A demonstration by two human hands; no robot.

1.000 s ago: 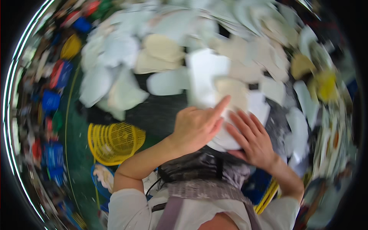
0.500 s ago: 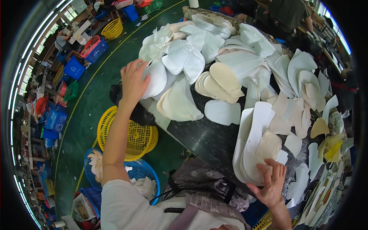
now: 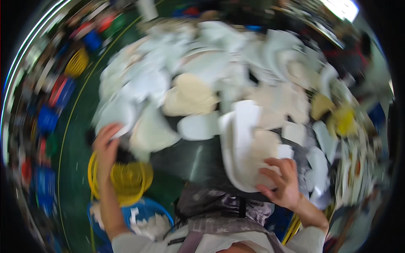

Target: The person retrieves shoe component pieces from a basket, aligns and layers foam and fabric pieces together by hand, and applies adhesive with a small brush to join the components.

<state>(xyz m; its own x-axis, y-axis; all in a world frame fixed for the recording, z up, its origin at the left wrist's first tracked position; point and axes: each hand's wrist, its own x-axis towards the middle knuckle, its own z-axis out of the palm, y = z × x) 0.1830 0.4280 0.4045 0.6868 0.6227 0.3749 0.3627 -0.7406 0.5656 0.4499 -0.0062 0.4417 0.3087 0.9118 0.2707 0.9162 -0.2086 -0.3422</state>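
Observation:
The picture is smeared by motion. My left hand (image 3: pixel 106 141) is at the left end of the table, its fingertips at the lower edge of a curved white sheet piece (image 3: pixel 114 114); thumb and fingers look apart. My right hand (image 3: pixel 283 183) is half curled with fingers spread, at the right edge of a stack of long white insole-shaped pieces (image 3: pixel 241 147). A beige piece (image 3: pixel 263 147) lies on that stack, close to the fingertips. Between the hands lie a rounded white piece (image 3: pixel 197 126), a pale wedge-shaped piece (image 3: pixel 152 133) and several cream pieces (image 3: pixel 190 97).
A heap of white cut pieces (image 3: pixel 206 63) covers the table's far side. More pieces and a yellow item (image 3: pixel 344 120) lie at right. Below the table's left edge stand a yellow basket (image 3: pixel 145 179) and a blue basket (image 3: pixel 162 206) holding pale scraps. Blue crates (image 3: pixel 46 120) line the green floor.
The view has swung, so the table and heap appear further left. My left hand has slid down from atop the white piece to its lower edge. My right hand stays beside the insole-shaped stack.

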